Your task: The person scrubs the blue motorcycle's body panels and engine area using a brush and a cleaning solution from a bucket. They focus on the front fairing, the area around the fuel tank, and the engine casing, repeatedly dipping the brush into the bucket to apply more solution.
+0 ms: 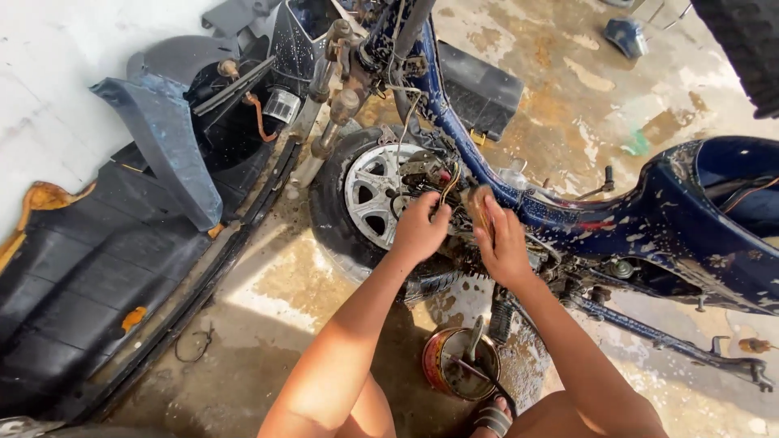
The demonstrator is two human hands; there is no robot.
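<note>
A stripped dark blue motorbike frame (487, 174) lies across the wet concrete, its front wheel (369, 195) with a silver spoked rim towards me. My left hand (420, 229) is closed around parts and wires beside the wheel hub. My right hand (501, 242) grips a small brownish brush or rag (480, 203) against the engine area under the frame. What my left hand grasps is hidden by the fingers.
A rusty tin can (459, 363) with tools in it stands by my sandalled foot (492, 418). Black plastic body panels (97, 268) lie at the left. A tyre (746, 49) shows at top right, a blue panel (714, 211) at right.
</note>
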